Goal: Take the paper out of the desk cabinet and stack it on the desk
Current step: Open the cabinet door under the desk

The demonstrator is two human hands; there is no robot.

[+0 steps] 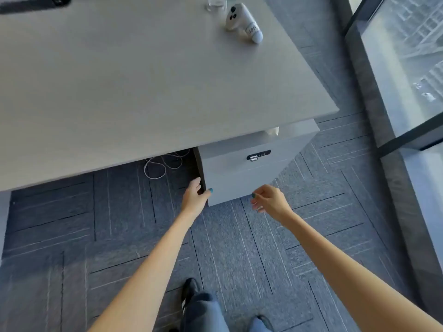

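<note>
Carpet [239, 248] in grey-blue tiles with thin pale lines fills the lower part of the view, and both bare forearms reach out over it toward a pale grey metal desk cabinet [242, 173] that stands under the right front corner of the light wood-grain counter [143, 87]. The left hand [195, 197] is at the cabinet's lower left front corner, thumb on the front face and fingers [195, 184] curled round the side edge, so it grips that corner. The right hand [271, 202] hangs just in front of the cabinet's lower edge, fingers half curled and loose, holding nothing and (as far as can be seen) not touching the cabinet. The cabinet's front is closed; a small black lock panel [259, 155] with a silver piece sits near its top. No paper can be seen apart from a pale crumpled scrap [272, 131] on the cabinet's top, tucked under the counter edge; what it is cannot be told. Near the counter's far right edge lie a white handheld controller [243, 21] with dark buttons and a clear drinking glass [217, 3] just beyond it. A white cable [163, 166] lies looped on the floor beneath the counter, left of the cabinet. A glass wall [407, 68] with dark frames runs along the right.
</note>
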